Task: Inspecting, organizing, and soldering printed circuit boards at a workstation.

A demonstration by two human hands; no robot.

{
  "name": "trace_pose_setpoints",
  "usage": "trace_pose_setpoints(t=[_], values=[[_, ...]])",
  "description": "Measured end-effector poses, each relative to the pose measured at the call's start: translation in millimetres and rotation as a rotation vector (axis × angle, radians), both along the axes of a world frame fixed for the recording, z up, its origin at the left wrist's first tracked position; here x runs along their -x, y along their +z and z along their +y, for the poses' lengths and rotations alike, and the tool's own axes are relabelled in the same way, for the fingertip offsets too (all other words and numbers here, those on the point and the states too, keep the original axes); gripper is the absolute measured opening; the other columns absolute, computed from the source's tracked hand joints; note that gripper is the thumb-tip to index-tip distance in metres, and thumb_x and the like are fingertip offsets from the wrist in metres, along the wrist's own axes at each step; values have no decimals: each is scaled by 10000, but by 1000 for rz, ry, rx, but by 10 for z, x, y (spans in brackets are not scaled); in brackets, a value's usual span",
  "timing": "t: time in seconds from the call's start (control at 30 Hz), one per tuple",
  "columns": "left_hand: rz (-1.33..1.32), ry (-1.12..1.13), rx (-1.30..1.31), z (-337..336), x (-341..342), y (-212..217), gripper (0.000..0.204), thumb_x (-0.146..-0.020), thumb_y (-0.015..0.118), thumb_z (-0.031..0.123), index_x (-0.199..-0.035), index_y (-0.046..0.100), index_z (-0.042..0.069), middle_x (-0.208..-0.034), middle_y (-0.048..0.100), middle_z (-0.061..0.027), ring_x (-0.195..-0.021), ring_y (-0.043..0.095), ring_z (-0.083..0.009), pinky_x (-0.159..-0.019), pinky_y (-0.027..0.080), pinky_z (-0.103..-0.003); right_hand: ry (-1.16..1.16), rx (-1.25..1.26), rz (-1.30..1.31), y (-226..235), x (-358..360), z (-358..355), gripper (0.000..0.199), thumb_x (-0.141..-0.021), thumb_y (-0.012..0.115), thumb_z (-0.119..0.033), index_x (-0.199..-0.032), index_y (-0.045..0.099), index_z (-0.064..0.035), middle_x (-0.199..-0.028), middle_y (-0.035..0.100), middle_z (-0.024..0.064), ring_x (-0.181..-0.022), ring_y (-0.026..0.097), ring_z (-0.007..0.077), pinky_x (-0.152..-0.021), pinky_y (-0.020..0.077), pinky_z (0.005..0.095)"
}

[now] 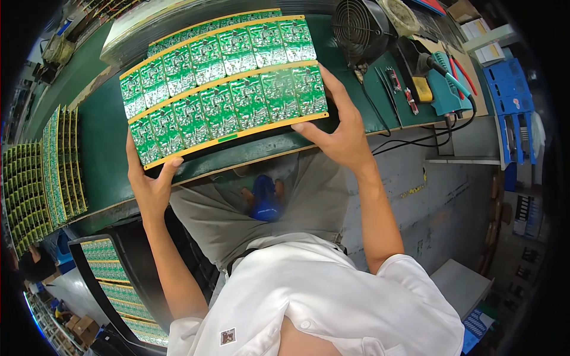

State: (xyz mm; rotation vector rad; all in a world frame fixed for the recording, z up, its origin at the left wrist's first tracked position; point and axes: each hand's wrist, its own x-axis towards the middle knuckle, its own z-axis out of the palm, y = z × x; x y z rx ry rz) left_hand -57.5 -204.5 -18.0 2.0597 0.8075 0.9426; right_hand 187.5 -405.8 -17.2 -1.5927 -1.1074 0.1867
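Observation:
Between my two hands is a wide circuit board panel [228, 76], green with yellow edge strips and two rows of small identical boards, its soldered side facing me. It is held tilted over the front part of the green bench. My left hand [152, 181] grips its lower left corner, thumb on the front edge strip. At the right end my right hand [341, 127] holds the edge, thumb on the lower strip and fingers behind. Another green panel [217, 26] shows behind its top edge, partly hidden.
Several panels [62, 166] stand upright at the bench's left end. A black fan [356, 29], tweezers [389, 98], a soldering iron [442, 70] with its cable, and red pliers [458, 71] lie to the right. More panels [119, 285] fill a black rack low at left.

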Motion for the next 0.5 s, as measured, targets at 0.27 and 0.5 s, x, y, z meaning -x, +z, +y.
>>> trace_pose_setpoints(t=[0.27,0.5], values=[[10,13,44,-17,7,6,823,-670,762,-12,-1407,398,11,-1174,621,-149,-956,612,-222,-854,482,-313,13,9,-8,-3,-8,-11,834,-682,745,-18,-1426,370,-28,-1368,502,133,-1202,518,245,-1058,370,346],[1,7,43,8,30,-26,829,-668,773,-11,-1408,399,11,-1181,620,-145,-957,612,-215,-850,486,-306,12,-2,-21,-4,-20,-15,844,-681,752,-28,-1431,366,-37,-1388,481,130,-1214,505,249,-1067,365,355]])
